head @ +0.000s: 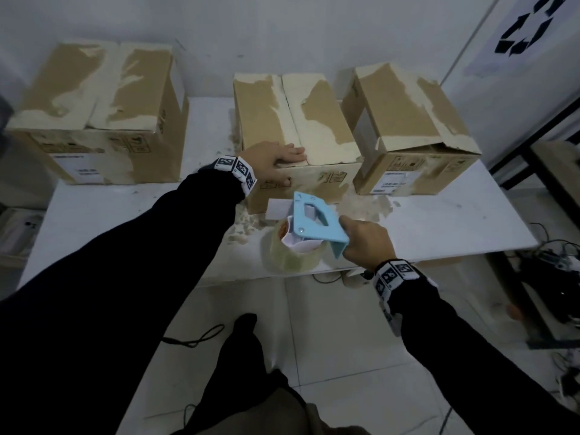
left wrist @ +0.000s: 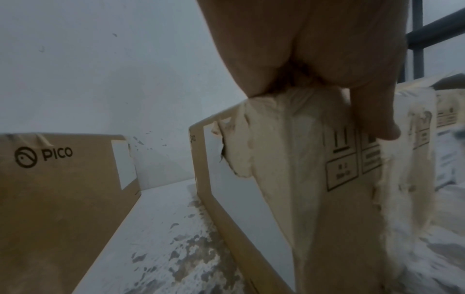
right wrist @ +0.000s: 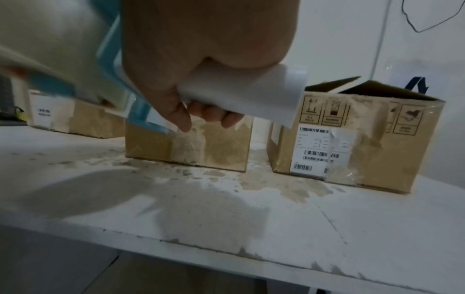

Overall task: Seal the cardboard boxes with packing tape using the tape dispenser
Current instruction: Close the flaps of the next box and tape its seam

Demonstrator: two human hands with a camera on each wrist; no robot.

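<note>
Three cardboard boxes with torn, peeled tops stand on a white table (head: 439,221): a left box (head: 94,114), a middle box (head: 295,127) and a right box (head: 408,127). My left hand (head: 276,158) rests flat on the middle box's front top edge, the thumb (left wrist: 372,111) hanging over its front face (left wrist: 327,199). My right hand (head: 364,240) grips the white handle (right wrist: 251,93) of a light blue tape dispenser (head: 317,221). The dispenser hovers in front of the middle box, carrying a roll of clear tape (head: 292,252). The right box's flaps (right wrist: 365,89) stand slightly ajar.
Scraps of torn cardboard skin litter the table around the middle box (head: 244,224). A black metal rack (head: 539,146) and tangled cables (head: 552,255) sit to the right. The wall runs close behind the boxes. Another cable (head: 194,337) lies on the tiled floor below.
</note>
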